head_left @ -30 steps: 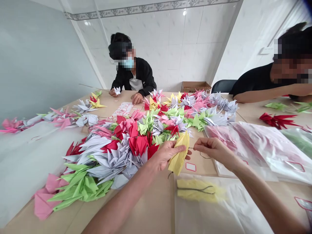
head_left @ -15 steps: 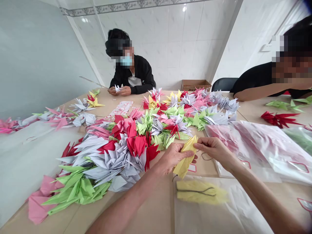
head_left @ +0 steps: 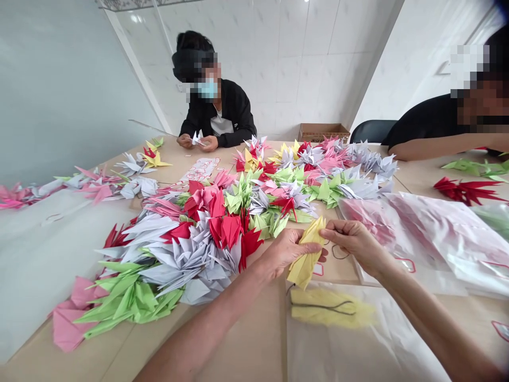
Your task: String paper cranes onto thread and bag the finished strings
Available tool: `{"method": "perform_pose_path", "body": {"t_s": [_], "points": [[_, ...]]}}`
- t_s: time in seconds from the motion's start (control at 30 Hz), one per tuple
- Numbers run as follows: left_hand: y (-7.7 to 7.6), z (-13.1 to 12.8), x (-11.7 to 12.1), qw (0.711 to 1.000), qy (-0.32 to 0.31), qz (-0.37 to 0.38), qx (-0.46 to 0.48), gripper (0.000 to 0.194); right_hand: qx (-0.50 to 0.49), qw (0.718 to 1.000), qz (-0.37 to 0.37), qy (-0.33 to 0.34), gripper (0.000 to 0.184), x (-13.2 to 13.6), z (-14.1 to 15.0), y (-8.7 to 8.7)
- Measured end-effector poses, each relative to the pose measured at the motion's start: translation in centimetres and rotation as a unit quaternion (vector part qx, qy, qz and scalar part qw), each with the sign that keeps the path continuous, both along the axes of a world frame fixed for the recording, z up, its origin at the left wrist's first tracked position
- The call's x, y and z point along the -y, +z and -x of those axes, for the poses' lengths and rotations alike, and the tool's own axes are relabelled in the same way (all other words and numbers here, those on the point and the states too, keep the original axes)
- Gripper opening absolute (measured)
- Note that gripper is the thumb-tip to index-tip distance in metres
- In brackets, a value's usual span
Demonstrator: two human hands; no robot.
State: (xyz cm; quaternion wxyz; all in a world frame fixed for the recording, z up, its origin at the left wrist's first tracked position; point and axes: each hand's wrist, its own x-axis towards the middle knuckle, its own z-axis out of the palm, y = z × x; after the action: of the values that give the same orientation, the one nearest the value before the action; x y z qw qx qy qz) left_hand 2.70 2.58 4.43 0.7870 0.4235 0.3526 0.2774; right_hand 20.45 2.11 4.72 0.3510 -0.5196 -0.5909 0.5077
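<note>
My left hand (head_left: 287, 250) is closed around a bundle of yellow folded paper cranes (head_left: 305, 260), held upright and a little tilted above the table. My right hand (head_left: 352, 237) pinches at the top right edge of that bundle, thumb and forefinger together. A dark cord (head_left: 339, 253) loops below the right fingers, and a short end of it hangs under the bundle's lower tip. Just beneath lies a clear plastic bag (head_left: 382, 345) with another yellow bundle (head_left: 322, 309) and a dark cord inside.
Heaped paper cranes (head_left: 186, 249) in grey, red, green and pink spread to my left and across the middle. Plastic bags (head_left: 429, 233) with pink cranes lie on the right. One co-worker (head_left: 222, 116) sits opposite, holding a white crane; another person (head_left: 429, 124) leans at the right.
My right hand moved from the cord, a little apart, to the yellow bundle's top edge. The left hand shifted slightly right with the bundle. The co-worker opposite brought both hands together at the white crane.
</note>
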Motion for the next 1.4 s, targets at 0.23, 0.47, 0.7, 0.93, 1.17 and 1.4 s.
{"method": "perform_pose_path", "body": {"t_s": [0.23, 0.47, 0.7, 0.93, 1.17, 1.4], "points": [[0.0, -0.1, 0.1, 1.000, -0.001, -0.021, -0.002, 0.048, -0.003, 1.000, 0.016, -0.019, 0.039, 0.1, 0.3, -0.5], [0.5, -0.1, 0.6, 0.999, -0.008, -0.036, -0.012, 0.051, -0.112, 0.987, 0.106, 0.055, 0.041, 0.0, 0.0, -0.6], [-0.3, -0.2, 0.7, 0.998, -0.016, -0.051, -0.016, 0.061, -0.131, 0.981, 0.121, 0.082, 0.041, 0.0, -0.1, -0.7], [-0.4, -0.3, 0.7, 0.998, -0.023, -0.062, -0.002, 0.064, -0.078, 0.988, 0.102, 0.081, 0.037, 0.3, 0.3, 0.0], [-0.3, 1.0, -0.8, 0.998, -0.059, 0.003, -0.002, 0.051, -0.045, 0.996, 0.066, 0.029, 0.031, 0.3, 0.0, 0.4], [-1.2, 0.5, -0.6, 1.000, 0.022, -0.005, 0.021, 0.050, -0.062, 0.997, 0.038, -0.022, 0.031, 0.3, 0.5, -0.4]]}}
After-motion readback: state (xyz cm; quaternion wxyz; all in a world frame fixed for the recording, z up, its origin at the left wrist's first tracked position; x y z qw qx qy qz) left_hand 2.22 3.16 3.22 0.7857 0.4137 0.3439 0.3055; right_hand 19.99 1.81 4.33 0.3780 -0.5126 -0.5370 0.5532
